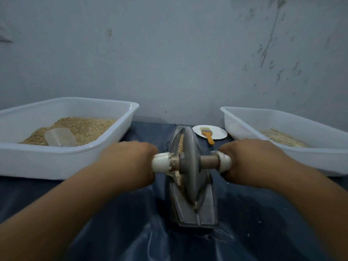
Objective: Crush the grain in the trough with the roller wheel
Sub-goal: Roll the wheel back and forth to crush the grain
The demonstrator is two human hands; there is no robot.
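A grey boat-shaped metal trough (206, 208) stands lengthwise on the dark blue sheet before me. The grey roller wheel (190, 162) sits upright in its groove, about midway along. A wooden axle runs through the wheel, with white-wrapped ends. My left hand (130, 162) grips the left end of the axle, and my right hand (252, 162) grips the right end. Tan grain (180, 146) lies in the trough just beyond the wheel on its left side, and some paler crushed bits show below the axle.
A white tub (37, 162) at the left holds whole grain and a clear scoop (60, 137). Another white tub (308, 157) at the right holds paler grain. A white plate (218, 131) with an orange-handled brush (208, 136) lies behind the trough, by the wall.
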